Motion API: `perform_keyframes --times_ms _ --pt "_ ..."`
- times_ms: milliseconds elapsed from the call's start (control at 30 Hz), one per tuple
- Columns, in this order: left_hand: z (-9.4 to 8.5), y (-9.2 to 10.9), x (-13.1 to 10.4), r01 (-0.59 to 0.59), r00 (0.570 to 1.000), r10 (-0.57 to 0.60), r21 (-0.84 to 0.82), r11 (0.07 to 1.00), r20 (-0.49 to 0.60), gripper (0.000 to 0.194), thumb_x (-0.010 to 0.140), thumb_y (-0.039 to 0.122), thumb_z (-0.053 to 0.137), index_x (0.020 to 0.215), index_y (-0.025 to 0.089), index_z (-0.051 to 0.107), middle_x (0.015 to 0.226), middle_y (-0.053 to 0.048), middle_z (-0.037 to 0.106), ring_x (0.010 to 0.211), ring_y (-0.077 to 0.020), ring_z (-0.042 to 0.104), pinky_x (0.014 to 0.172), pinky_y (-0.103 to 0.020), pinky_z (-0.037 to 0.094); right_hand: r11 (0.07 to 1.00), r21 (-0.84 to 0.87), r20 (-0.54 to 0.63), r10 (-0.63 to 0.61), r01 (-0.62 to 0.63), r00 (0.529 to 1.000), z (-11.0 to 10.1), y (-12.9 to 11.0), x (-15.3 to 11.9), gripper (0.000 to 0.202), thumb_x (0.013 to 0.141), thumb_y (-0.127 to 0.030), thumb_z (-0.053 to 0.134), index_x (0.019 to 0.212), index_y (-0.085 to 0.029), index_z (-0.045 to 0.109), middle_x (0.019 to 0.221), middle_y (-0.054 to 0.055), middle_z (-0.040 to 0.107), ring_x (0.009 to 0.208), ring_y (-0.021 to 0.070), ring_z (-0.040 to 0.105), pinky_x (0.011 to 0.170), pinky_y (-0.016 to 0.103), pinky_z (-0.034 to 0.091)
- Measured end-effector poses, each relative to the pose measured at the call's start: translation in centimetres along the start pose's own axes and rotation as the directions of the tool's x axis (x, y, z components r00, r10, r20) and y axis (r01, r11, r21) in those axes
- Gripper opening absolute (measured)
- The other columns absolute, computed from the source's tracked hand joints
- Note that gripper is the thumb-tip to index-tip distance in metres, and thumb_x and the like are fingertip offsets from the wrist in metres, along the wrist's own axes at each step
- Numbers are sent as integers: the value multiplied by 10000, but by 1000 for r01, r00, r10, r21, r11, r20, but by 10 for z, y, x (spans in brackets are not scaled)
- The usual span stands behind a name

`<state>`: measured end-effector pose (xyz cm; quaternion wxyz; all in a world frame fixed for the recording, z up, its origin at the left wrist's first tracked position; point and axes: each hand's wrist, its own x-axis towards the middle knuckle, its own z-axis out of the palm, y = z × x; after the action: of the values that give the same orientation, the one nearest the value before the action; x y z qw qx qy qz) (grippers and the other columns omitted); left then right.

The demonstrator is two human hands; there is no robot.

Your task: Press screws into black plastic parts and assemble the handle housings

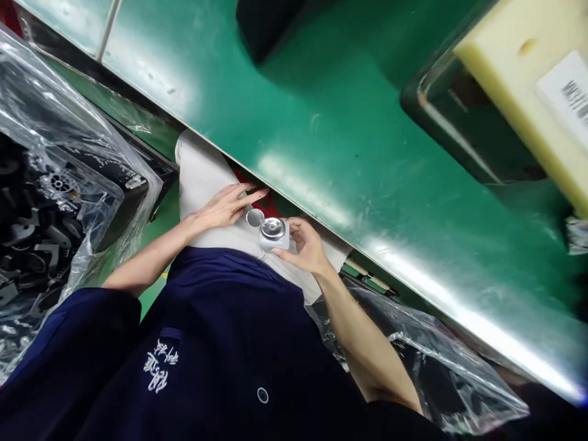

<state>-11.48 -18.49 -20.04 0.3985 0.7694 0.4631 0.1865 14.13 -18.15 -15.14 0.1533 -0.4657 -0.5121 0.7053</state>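
In my lap, below the table edge, my right hand (303, 245) grips a small white dispenser bottle (274, 243) from its right side. The bottle has a shiny metal dish top (272, 228), and its round lid (255, 218) stands flipped open to the left. My left hand (229, 207) is just left of the lid, over the pale grey cloth of my trousers (202, 177). Its fingers are stretched out and apart, with nothing between them. A red thing (266, 205), partly hidden, shows under the table edge behind the bottle.
A green tabletop (321, 135) slants across the view. On it are a black object (266, 27) and a labelled yellow foam block (528, 73) by a dark tray (468, 135). At left, a plastic-lined crate (133, 202) holds black parts (27, 239); more plastic film (441, 355) lies at right.
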Motion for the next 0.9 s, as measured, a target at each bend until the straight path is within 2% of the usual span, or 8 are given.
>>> perform_keyframes --times_ms 200,400,600,767,900 --pt "13 8 9 -53 998 49 141 989 30 596 880 94 406 1453 256 392 1331 -126 531 1204 -255 536 1026 -469 460 998 -4 -19 62 -62 998 -12 8 -10 655 557 -564 850 1024 -223 542 1000 56 648 920 222 641 903 391 501" --pt "22 20 26 -55 993 31 215 975 115 570 891 100 416 1435 269 423 1313 -122 549 1205 -258 541 1043 -466 445 982 10 -28 188 -187 982 -35 18 -19 735 568 -564 842 1144 -207 561 1181 107 649 1118 283 617 1064 484 428" --pt "31 21 40 -73 972 20 218 973 235 511 894 104 439 1382 250 479 1367 -114 528 1233 -253 531 1051 -430 442 955 54 16 290 -291 957 -47 17 -20 705 560 -518 855 1155 -236 603 1245 79 649 1148 290 609 1078 478 427" --pt "34 19 43 -99 953 40 183 978 300 460 913 137 419 1353 225 515 1320 -116 562 1271 -269 506 1046 -419 438 924 87 31 370 -371 929 -49 16 -23 653 558 -530 847 1095 -228 629 1109 61 703 976 266 661 936 451 514" --pt "37 17 42 -95 953 42 164 982 299 403 924 142 383 1270 179 587 1247 -133 601 1258 -281 517 1042 -420 434 906 126 54 401 -404 915 -47 15 -21 619 548 -564 837 1031 -228 642 1024 41 717 876 236 664 816 394 549"
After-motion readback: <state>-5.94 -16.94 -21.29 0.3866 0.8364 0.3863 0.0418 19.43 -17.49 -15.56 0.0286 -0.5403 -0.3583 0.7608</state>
